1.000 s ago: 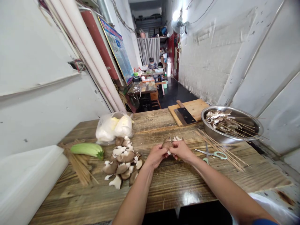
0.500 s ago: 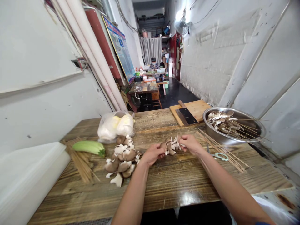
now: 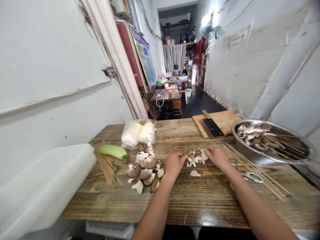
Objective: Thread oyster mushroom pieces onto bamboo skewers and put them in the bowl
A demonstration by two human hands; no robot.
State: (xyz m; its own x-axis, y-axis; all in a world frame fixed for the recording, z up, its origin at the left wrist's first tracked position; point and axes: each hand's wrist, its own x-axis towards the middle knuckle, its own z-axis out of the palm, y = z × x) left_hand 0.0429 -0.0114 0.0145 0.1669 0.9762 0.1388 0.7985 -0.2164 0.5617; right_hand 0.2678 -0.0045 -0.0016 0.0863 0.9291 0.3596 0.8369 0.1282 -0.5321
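My left hand and my right hand rest on the wooden table, one on each side of a small heap of torn mushroom pieces. Both hands lie low with fingers curled toward the heap; I cannot see whether they pinch anything. One loose mushroom piece lies just in front of the heap. A larger pile of whole brown and white mushrooms sits to the left of my left hand.
A steel bowl with skewered mushrooms stands at the right, bamboo skewers and scissors beside it. A cutting board with cleaver lies behind. A plastic bag, green squash and white box are left.
My hands held a mushroom together above the table, pulled it apart, and now sit lower and wider beside the torn pieces. The camera has shifted left, so everything appears further right.
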